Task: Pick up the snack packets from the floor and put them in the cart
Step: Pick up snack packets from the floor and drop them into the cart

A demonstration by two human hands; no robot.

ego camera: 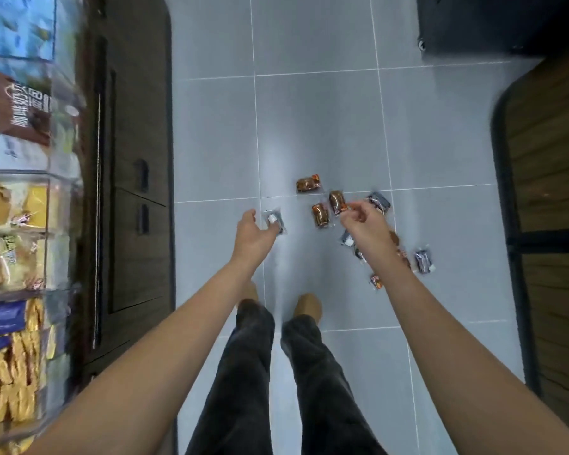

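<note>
1. A person stands over snack packets (321, 215) scattered on the grey tiled floor (309, 126), centre and centre right of the frame, with both bare arms stretched out above them.
2. The left hand (252, 231) hangs wide with relaxed fingers, and its fingertips overlap a dark packet (273, 220); whether they touch it cannot be told.
3. The right hand (362, 221) is blurred, its fingers loosely curled near the orange end of a brown packet (337, 200); whether it holds anything cannot be told.
4. The right wrist and forearm cover parts of several packets at centre right, and a white-labelled packet (346, 238) shows only its left part.
5. Blurred bags (10, 205) fill a clear shelf (63, 178) cut off at the left edge, beside a dark wooden cabinet (135, 159).
6. A black object (490, 24), cut off at the upper right, is too dark to identify.
7. A wooden panel (555, 159) runs off the right edge.
8. Dark trousers (253, 372) hide all but the toes of two tan shoes (307, 305) at lower centre.
</note>
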